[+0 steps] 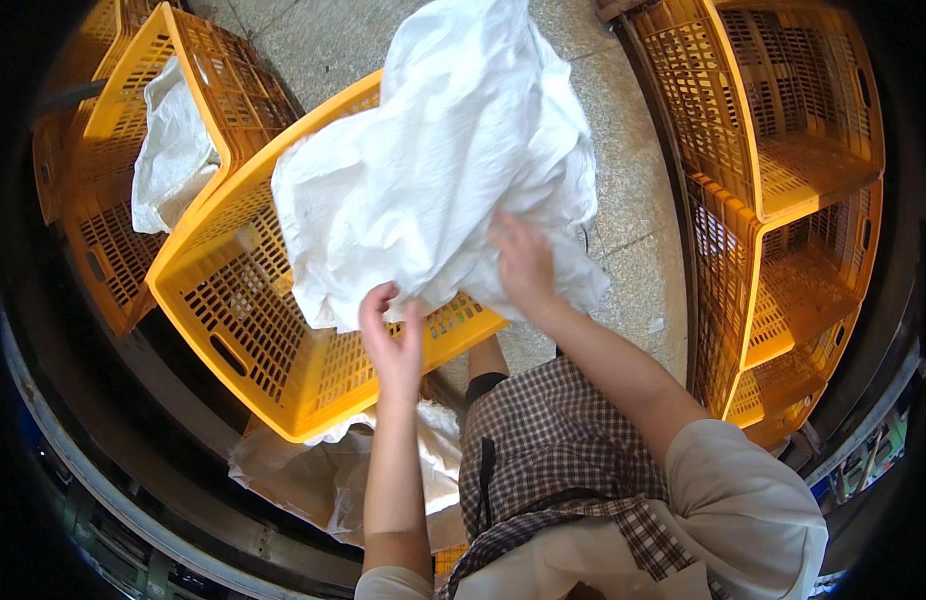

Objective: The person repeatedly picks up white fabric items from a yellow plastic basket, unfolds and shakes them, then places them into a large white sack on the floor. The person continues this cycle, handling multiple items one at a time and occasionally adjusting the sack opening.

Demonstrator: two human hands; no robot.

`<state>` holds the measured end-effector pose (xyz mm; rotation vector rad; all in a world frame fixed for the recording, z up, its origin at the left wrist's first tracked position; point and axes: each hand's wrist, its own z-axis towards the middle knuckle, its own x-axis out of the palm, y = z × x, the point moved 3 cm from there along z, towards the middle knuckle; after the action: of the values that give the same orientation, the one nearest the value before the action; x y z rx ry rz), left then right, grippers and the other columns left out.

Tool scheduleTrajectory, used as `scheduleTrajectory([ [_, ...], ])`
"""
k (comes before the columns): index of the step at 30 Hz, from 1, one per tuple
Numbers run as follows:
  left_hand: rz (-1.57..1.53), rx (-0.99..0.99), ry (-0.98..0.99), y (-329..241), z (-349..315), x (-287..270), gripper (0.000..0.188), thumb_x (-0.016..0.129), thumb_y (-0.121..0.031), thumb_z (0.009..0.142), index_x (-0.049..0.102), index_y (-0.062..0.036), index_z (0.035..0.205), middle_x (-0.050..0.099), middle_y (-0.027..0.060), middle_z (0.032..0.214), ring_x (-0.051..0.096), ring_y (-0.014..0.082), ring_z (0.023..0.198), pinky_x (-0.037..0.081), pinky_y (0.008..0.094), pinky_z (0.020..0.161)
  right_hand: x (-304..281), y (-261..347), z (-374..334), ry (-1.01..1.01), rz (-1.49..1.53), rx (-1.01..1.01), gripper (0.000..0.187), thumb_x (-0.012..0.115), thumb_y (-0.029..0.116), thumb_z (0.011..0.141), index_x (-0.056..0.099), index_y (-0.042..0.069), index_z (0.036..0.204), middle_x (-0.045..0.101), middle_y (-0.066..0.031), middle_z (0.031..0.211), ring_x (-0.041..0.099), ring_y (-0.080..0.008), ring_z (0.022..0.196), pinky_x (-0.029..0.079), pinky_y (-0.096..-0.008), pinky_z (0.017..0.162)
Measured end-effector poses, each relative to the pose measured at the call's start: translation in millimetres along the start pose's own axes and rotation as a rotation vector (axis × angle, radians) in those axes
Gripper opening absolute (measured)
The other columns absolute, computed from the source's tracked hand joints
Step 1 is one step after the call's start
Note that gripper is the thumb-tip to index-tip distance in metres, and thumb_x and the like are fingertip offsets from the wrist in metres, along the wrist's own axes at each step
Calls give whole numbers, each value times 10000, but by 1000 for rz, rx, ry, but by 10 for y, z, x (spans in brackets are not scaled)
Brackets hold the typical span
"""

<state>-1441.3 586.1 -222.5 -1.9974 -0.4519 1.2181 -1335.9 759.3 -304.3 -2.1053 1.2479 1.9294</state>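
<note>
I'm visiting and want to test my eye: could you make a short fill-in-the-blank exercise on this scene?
1. The sheet lying over the crate is coloured ____.
2. The right hand is higher in the picture than the ____ one.
3. The apron has a ____ pattern.

Missing words: white; left; checked.

- A rumpled white sheet point(433, 170) covers part of a yellow crate point(238, 345) and spreads past its right side, over the speckled floor point(638, 215).
- The left hand point(391, 335) is at the sheet's lower edge, thumb and fingers apart.
- The right hand point(523, 265), slightly blurred, is against the sheet's right part; its grip is unclear.
- More yellow crates point(728, 205) stand at the right.
- At the left, another crate point(223, 95) holds white material point(173, 150).
- The person wears a checked apron point(553, 430).
</note>
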Motion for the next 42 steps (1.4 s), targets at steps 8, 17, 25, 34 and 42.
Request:
scheduleTrajectory([
  [8,592,195,252,-242,995,761,512,654,-156,721,501,-103,1206,562,192,1155,551,326,1057,436,436,854,-88,528,-474,322,439,-575,256,568,126,775,587,26,1011,565,-153,1119,528,-296,973,453,-390,835],
  [17,-192,-209,444,77,319,215,281,558,30,742,577,-60,1008,601,37,895,528,87,696,431,223,587,-303,83,501,347,1402,519,679,629,308,836,292,-32,1318,493,-172,1223,452,-255,1162,343,-343,991],
  [25,63,-324,154,103,594,137,1017,750,-268,713,38,-74,1413,70,291,1405,231,401,1280,297,484,1028,-814,383,539,392,1384,598,506,528,4,737,432,-41,1232,572,-114,1104,570,-193,977,462,-309,839],
  [34,-471,-25,-357,447,1298,-664,572,687,-217,765,397,19,1197,445,213,1138,451,320,1079,409,373,879,-1657,281,13,803,1336,580,548,587,40,698,472,-8,1232,581,-80,1084,566,-155,965,473,-265,814],
  [42,274,-694,-358,1859,359,-2697,236,612,-107,768,584,-12,982,625,120,958,608,238,810,495,308,707,-1522,-1008,1224,295,481,404,218,561,114,824,611,5,1006,647,-111,912,619,-214,786,478,-287,708],
])
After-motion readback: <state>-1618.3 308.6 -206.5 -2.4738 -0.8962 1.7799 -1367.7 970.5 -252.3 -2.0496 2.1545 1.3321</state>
